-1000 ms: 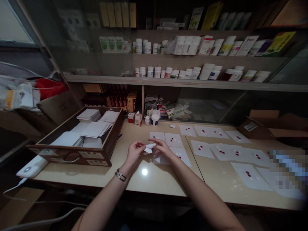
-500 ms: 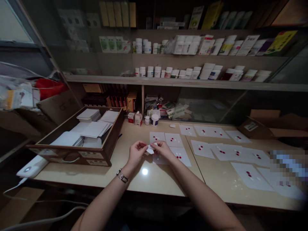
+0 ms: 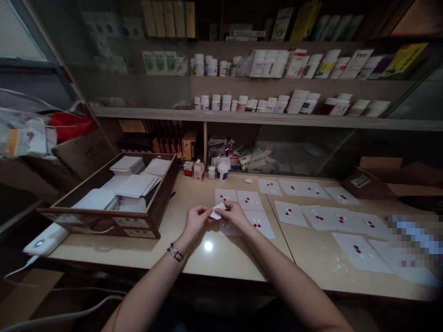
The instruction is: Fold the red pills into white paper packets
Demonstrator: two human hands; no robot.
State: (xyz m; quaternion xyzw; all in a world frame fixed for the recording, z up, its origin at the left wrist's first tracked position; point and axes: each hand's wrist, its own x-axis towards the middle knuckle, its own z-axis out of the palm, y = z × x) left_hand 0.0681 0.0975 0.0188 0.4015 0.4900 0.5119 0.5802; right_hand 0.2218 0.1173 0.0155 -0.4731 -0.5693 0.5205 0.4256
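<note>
A small piece of folded white paper [image 3: 217, 211] is pinched between my two hands above the table. My left hand [image 3: 197, 219] grips its left side with thumb and fingers, a metal-banded bracelet [image 3: 175, 251] on that wrist. On the other side, my right hand [image 3: 235, 215] presses its thumb onto the paper. Whether anything lies inside the fold is hidden. Just beyond and beside my right hand lie white paper sheets [image 3: 249, 208] bearing red and white tablets [image 3: 256, 225]. My right hand partly covers one of these sheets.
A wooden drawer [image 3: 156, 221] with stacks of white paper [image 3: 134, 185] stands at left. More sheets with tablets [image 3: 356, 249] spread to the right. Small boxes [image 3: 199, 170] and a white bottle [image 3: 222, 173] stand at the back, below shelves of medicine bottles. An open carton [image 3: 362, 182] sits far right.
The paper between my hands has turned from a loosely folded shape to a flatter one facing up. My right thumb has shifted onto it; the other things have stayed put.
</note>
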